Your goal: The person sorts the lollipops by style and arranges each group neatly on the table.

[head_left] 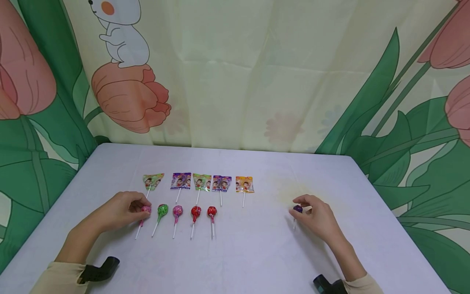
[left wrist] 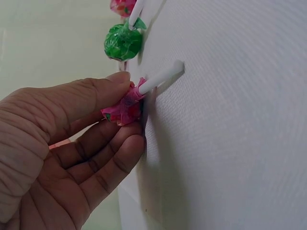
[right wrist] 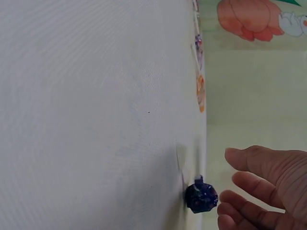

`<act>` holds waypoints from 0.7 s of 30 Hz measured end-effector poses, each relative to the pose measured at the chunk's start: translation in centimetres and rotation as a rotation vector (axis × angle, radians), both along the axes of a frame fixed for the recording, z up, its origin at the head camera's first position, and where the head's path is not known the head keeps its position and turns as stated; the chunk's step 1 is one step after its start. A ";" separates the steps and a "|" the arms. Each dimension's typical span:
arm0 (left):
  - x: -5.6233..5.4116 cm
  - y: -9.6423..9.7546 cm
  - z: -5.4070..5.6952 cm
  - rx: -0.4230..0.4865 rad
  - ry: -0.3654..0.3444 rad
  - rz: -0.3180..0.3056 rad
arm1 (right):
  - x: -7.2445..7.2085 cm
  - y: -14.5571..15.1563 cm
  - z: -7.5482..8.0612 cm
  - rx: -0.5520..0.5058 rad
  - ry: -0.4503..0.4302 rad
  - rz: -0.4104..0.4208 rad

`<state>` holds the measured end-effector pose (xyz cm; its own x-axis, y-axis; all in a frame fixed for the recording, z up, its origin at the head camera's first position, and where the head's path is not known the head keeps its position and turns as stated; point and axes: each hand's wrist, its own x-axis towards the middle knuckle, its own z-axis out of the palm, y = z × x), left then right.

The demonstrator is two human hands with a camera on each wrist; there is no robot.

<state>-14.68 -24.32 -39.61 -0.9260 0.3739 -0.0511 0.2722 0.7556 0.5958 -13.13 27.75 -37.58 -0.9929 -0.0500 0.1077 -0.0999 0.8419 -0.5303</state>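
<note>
My left hand pinches the pink-wrapped head of a lollipop between thumb and fingers. Its white stick points toward my side, and the tip meets the tablecloth in the left wrist view. Beside it lies a green lollipop, then a pink one and two red ones. Far to the right, a dark purple lollipop is at my right hand. In the right wrist view the thumb stands apart from the candy, and the other fingertips are right at its side.
Behind the round lollipops runs a row of flat-packed ones: green, purple, green, purple and orange. A white cloth covers the table. A printed curtain hangs behind its far edge.
</note>
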 end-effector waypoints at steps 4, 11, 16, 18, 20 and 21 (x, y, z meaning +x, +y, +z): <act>0.0 -0.1 -0.1 0.002 0.000 0.002 | 0.0 0.2 -0.1 0.003 -0.007 -0.007; 0.0 0.0 0.0 0.002 -0.001 0.006 | -0.2 0.7 -0.6 0.027 -0.014 -0.008; 0.1 0.1 0.1 -0.003 -0.003 0.014 | -0.4 0.9 -1.0 0.034 -0.041 -0.008; 0.1 0.1 0.1 -0.003 -0.005 0.017 | -0.4 0.9 -1.1 0.032 -0.057 -0.014; 0.1 0.0 0.1 -0.003 -0.005 0.019 | -0.5 0.9 -1.1 0.026 -0.075 -0.019; 0.1 0.0 0.1 -0.003 -0.006 0.019 | -0.5 0.9 -1.2 0.023 -0.083 -0.021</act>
